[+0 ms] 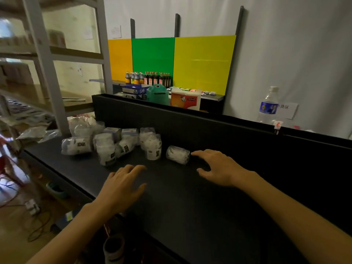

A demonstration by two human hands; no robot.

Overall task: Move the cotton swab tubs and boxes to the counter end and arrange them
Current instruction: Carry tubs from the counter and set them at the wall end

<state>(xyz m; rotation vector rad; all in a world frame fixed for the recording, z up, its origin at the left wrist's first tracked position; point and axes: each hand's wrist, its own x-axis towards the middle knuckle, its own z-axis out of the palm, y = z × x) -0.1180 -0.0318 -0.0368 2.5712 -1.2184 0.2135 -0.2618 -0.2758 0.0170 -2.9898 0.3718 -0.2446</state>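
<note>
Most of the cotton swab stock is already sitting in a loose cluster at the far left end of the black counter (190, 197), close to the grey shelving frame (47, 73). There, several clear tubs are lying on their sides – one with a dark label (76, 145) at the left edge, another (105, 149) tipped toward the front – while two small boxes (122, 133) are resting behind them against the dark back panel (190, 126). An upright tub (153, 148) is standing at the right edge of the group, with another just behind it.

One stray tub (178, 154) is lying on its side, a little apart from the pile on the right. The right hand (219, 168) is hovering beside it with fingers spread and relaxed, the fingertips touching or almost touching its end – which of the two is hard to tell – and gripping nothing. The left hand (122, 187) is reaching forward over the counter, flat and holding nothing, short of the pile.

So the moving part is looking nearly finished, judging by where things lie: only that one tub is waiting to join the rest. The arranging is hardly begun – tubs are lying tipped and leaning on each other, and they would need standing up and lining up with the boxes
</note>
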